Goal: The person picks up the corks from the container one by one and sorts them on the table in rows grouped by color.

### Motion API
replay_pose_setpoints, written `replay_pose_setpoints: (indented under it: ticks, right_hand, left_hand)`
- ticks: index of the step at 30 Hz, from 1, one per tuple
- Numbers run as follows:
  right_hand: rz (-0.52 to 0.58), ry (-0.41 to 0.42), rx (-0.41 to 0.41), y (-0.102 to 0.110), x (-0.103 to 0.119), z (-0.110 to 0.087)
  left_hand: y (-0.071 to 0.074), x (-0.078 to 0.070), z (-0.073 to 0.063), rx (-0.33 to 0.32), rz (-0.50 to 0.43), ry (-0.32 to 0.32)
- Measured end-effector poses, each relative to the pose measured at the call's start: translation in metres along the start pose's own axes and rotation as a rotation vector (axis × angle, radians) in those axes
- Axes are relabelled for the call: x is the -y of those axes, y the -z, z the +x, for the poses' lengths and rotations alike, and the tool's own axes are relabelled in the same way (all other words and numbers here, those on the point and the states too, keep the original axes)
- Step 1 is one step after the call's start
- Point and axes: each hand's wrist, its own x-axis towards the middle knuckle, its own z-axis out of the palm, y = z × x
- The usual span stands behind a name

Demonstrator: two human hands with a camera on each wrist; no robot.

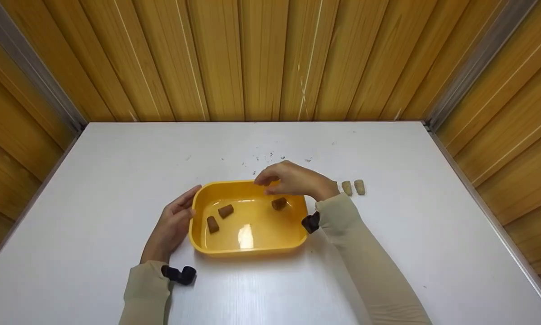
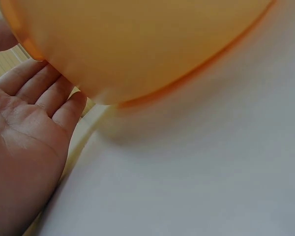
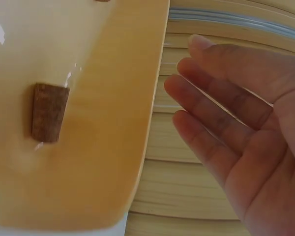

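Observation:
A yellow plastic tray (image 1: 247, 250) with rounded corners lies in the middle of the table. Inside it are brown tapered corks: one cork (image 1: 225, 211) and another cork (image 1: 212, 224) to the left, and a third cork (image 1: 279, 203) to the right, which shows large in the right wrist view (image 3: 50, 113). My left hand (image 1: 173, 223) holds the tray's left side, thumb at the rim and fingers (image 2: 54, 96) along the outer wall. Over the far right rim hovers my right hand (image 1: 293, 180), fingers loosely bent and nothing between them.
Right of the tray, past my right wrist, stand pale corks (image 1: 359, 187) in a row on the white table (image 1: 117, 180); the wrist partly covers the nearest one. Dark crumbs (image 1: 271, 155) lie behind the tray. Wood-patterned walls (image 1: 261, 58) enclose the back and sides.

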Motion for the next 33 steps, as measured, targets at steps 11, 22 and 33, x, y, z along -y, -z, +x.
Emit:
replay_pose_setpoints:
  ticks: [11,22,33]
  right_hand:
    - [0.016,0.013,0.074,-0.026,0.01,0.029]
    - [0.021,-0.009,0.123,-0.047,0.01,0.053]
    - [0.064,-0.021,0.128,-0.059,0.005,0.063]
  left_hand:
    - [0.001,0.004,-0.001,0.003,-0.014,-0.008]
    - [0.001,0.004,0.0,0.006,-0.017,-0.008]
    - [-0.001,0.001,0.002,-0.014,-0.005,0.024]
